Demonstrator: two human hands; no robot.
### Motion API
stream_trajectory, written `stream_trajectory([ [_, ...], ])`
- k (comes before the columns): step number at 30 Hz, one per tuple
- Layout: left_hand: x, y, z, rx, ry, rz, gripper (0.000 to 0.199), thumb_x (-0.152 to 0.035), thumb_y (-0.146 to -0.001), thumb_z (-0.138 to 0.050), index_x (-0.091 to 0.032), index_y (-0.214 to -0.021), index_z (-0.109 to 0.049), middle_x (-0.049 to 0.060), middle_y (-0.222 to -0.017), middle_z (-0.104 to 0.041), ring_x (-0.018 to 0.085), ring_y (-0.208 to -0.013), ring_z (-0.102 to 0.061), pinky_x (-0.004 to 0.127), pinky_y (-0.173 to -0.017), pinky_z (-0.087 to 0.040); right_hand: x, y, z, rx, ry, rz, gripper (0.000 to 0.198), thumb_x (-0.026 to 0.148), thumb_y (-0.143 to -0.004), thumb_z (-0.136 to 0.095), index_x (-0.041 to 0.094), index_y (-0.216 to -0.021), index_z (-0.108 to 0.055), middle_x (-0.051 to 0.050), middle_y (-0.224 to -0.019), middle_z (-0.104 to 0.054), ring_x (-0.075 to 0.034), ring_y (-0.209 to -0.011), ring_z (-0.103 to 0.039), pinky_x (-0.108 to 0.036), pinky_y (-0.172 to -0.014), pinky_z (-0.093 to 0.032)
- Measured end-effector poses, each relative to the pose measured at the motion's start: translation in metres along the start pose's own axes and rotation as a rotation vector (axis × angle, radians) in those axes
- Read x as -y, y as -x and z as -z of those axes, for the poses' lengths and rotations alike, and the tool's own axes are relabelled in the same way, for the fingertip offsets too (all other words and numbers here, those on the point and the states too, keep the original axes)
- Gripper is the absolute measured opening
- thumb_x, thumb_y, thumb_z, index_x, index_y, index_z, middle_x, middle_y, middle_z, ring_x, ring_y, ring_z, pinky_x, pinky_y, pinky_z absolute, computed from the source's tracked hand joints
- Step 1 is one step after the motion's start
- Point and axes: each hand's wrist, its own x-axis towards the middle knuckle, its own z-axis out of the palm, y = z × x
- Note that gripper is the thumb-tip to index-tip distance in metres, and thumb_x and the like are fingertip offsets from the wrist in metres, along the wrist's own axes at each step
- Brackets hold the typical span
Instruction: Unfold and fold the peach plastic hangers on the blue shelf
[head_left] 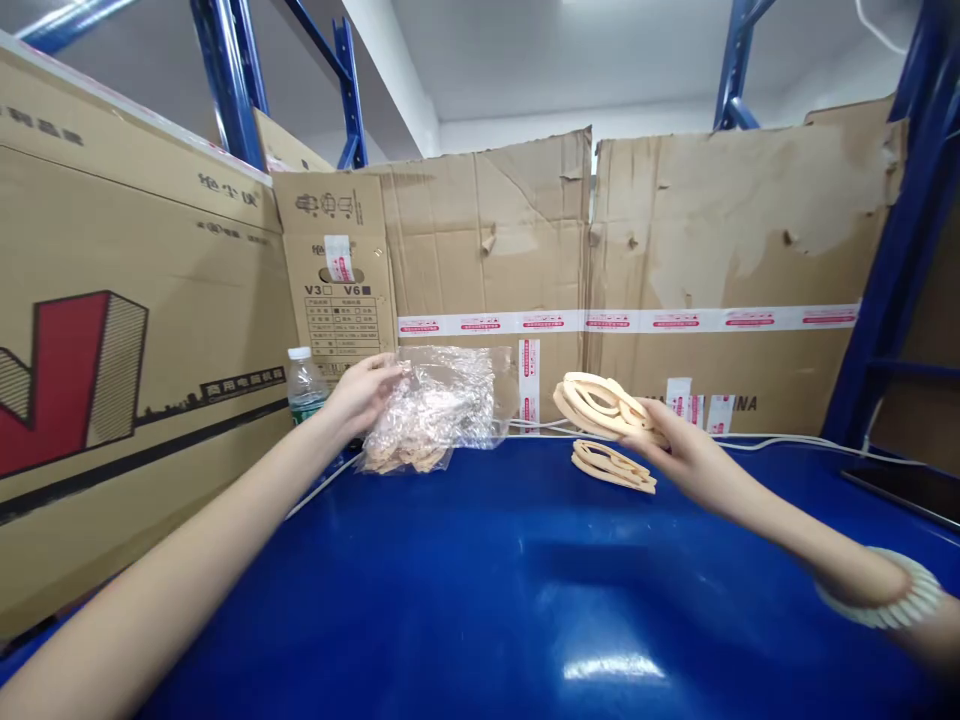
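My left hand [367,395] is closed on the upper left edge of a crinkled clear plastic bag [469,400]. Some pale wood-coloured pieces [409,455] show through the lower part of it. On the right, my right hand [679,445] grips a pale oval cutout piece [596,403], perhaps a small stack, with open slots in its middle. It is raised above the blue table. Just below it, a similar cutout piece [613,466] lies on the tabletop, apart from my fingers.
A capped water bottle [306,385] stands behind my left wrist. Cardboard panels [487,240] line the back of the blue table [465,600], and a large box [172,250] walls the left side. White cables [787,440] run along the rear edge. A dark flat device [907,495] lies far right.
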Motion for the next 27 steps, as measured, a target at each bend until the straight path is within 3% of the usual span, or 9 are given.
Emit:
stream_trajectory([
  [6, 0.001, -0.055, 0.006, -0.073, -0.38, 0.031, 0.047, -0.002, -0.069, -0.071, -0.01, -0.112, -0.051, 0.003, -0.068, -0.063, 0.016, -0.058, -0.062, 0.028, -0.063, -0.05, -0.025, 0.003, -0.037, 0.269, -0.087, -0.13, 0.04, 0.046, -0.085, -0.048, 0.015, -0.109, -0.052, -0.013, -0.104, -0.065, -0.028, -0.095, -0.06, -0.04, -0.084, -0.048],
  [11, 0.008, -0.071, 0.01, -0.162, -0.726, -0.031, 0.041, -0.006, -0.06, -0.073, -0.011, -0.096, -0.055, 0.01, -0.081, -0.066, 0.03, -0.09, -0.064, 0.035, -0.078, -0.047, -0.028, 0.003, -0.064, 0.433, 0.158, -0.123, 0.044, 0.032, -0.086, -0.046, 0.006, -0.121, -0.048, -0.022, -0.118, -0.059, -0.031, -0.111, -0.055, -0.043, -0.094, -0.043],
  [15, 0.001, -0.06, 0.001, -0.174, -0.866, -0.234, 0.041, -0.011, -0.065, -0.069, -0.013, -0.104, -0.055, 0.019, -0.118, -0.057, 0.038, -0.121, -0.046, 0.045, -0.1, -0.036, -0.029, 0.001, -0.069, 0.437, 0.327, -0.065, 0.055, 0.034, -0.09, -0.046, 0.002, -0.133, -0.041, -0.025, -0.125, -0.054, -0.033, -0.121, -0.048, -0.045, -0.101, -0.038],
  [18, -0.004, -0.021, -0.014, -0.148, -0.891, -0.476, 0.044, -0.016, -0.075, -0.059, -0.018, -0.118, -0.052, 0.012, -0.134, -0.047, 0.031, -0.13, -0.037, 0.041, -0.111, -0.026, -0.027, 0.004, -0.066, 0.414, 0.435, -0.044, 0.055, 0.041, -0.091, -0.044, 0.005, -0.133, -0.045, -0.024, -0.126, -0.052, -0.034, -0.12, -0.046, -0.047, -0.101, -0.037],
  [20, 0.0, 0.023, -0.026, -0.041, -0.859, -0.83, 0.034, -0.018, -0.081, -0.052, -0.018, -0.115, -0.056, 0.01, -0.123, -0.055, 0.029, -0.121, -0.045, 0.043, -0.108, -0.03, -0.025, 0.007, -0.064, 0.379, 0.489, -0.044, 0.056, 0.047, -0.092, -0.042, 0.01, -0.134, -0.046, -0.022, -0.126, -0.051, -0.035, -0.118, -0.045, -0.049, -0.095, -0.04],
  [22, 0.011, 0.075, -0.038, 0.233, -0.846, -1.001, 0.028, -0.02, -0.082, -0.052, -0.02, -0.109, -0.061, 0.009, -0.113, -0.061, 0.029, -0.112, -0.051, 0.045, -0.104, -0.033, -0.024, 0.007, -0.063, 0.341, 0.541, -0.076, 0.064, 0.056, -0.09, -0.041, 0.016, -0.14, -0.041, -0.022, -0.13, -0.047, -0.038, -0.122, -0.04, -0.055, -0.093, -0.038],
  [25, 0.035, 0.144, -0.053, 0.822, -0.821, -1.025, 0.023, -0.022, -0.082, -0.053, -0.023, -0.102, -0.064, 0.008, -0.1, -0.066, 0.025, -0.095, -0.059, 0.042, -0.094, -0.04, -0.03, 0.001, -0.065, 0.414, 0.557, -0.207, 0.077, 0.071, -0.085, -0.037, 0.025, -0.147, -0.031, -0.022, -0.143, -0.035, -0.045, -0.128, -0.033, -0.066, -0.092, -0.032],
  [27, 0.05, 0.17, -0.06, 0.999, -0.821, -1.04, 0.023, -0.022, -0.082, -0.051, -0.022, -0.101, -0.063, 0.009, -0.096, -0.067, 0.024, -0.088, -0.06, 0.04, -0.087, -0.044, -0.038, -0.008, -0.069, 0.519, 0.499, -0.217, 0.079, 0.073, -0.086, -0.031, 0.026, -0.149, -0.027, -0.022, -0.148, -0.027, -0.046, -0.127, -0.036, -0.064, -0.094, -0.032],
])
